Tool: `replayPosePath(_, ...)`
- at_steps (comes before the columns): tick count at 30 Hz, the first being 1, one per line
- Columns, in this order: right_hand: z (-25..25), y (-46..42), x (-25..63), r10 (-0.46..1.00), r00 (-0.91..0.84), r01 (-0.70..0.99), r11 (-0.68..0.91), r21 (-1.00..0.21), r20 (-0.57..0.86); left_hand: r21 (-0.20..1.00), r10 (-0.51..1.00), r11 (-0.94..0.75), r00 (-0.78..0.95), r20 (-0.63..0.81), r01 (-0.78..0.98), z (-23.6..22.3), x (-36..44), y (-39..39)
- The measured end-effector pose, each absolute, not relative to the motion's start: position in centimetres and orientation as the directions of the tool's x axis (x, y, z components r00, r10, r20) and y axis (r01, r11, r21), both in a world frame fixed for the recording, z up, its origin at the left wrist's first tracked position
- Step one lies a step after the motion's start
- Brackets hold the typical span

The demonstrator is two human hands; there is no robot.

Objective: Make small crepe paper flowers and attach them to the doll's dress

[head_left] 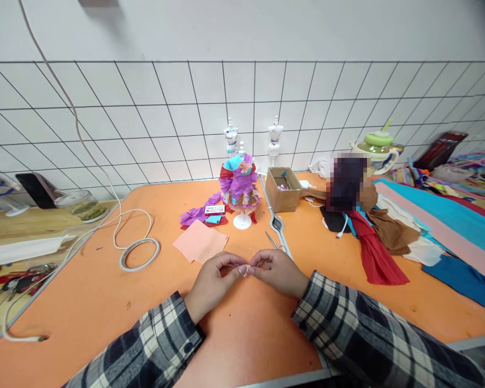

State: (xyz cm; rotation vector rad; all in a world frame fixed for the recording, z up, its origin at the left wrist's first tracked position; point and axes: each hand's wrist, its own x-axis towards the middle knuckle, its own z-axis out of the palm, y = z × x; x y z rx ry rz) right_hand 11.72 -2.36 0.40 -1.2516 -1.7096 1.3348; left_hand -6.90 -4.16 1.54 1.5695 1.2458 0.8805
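Both hands meet above the middle of the orange table, fingertips nearly touching. My left hand [218,277] pinches one side of a small scrunched piece of pink paper [247,270]. On its other side, my right hand [281,272] pinches the same piece. Most of the paper is hidden behind the fingers. Just behind my left hand lies a flat sheet of pink paper [200,238]. Scissors [272,241] lie beyond my right hand, partly hidden by it. Farther back, a small dress form [240,186] on a white stand wears a purple, red and blue ruffled paper dress.
Behind the dress stand two white dress forms [274,137] and a cardboard box [283,189]. Purple paper scraps [194,214] and a small box [214,210] lie left of it. A tape roll [139,254] and white cable are at left; coloured paper [378,250] and a jug [375,151] at right.
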Motion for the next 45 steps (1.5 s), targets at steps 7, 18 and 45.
replayPosePath(7, -0.35, -2.33, 11.22, 0.955, -0.293, 0.177, 0.001, -0.984, -0.052, 0.983, 0.960, 0.062, 0.259, -0.105, 0.171, 1.39, -6.92, -3.98)
replayPosePath(18, -0.26, -2.51, 11.49, 0.947, -0.321, 0.262, 0.082, -0.962, -0.006, 0.934, 0.936, -0.138, 0.352, 0.014, 0.331, 1.58, -6.95, -3.98)
replayPosePath(45, -0.35, -2.97, 10.92, 0.962, -0.272, 0.175, 0.068, -0.982, 0.018, 0.986, 0.961, 0.041, 0.262, -0.083, 0.161, 1.25, -6.60, -4.05)
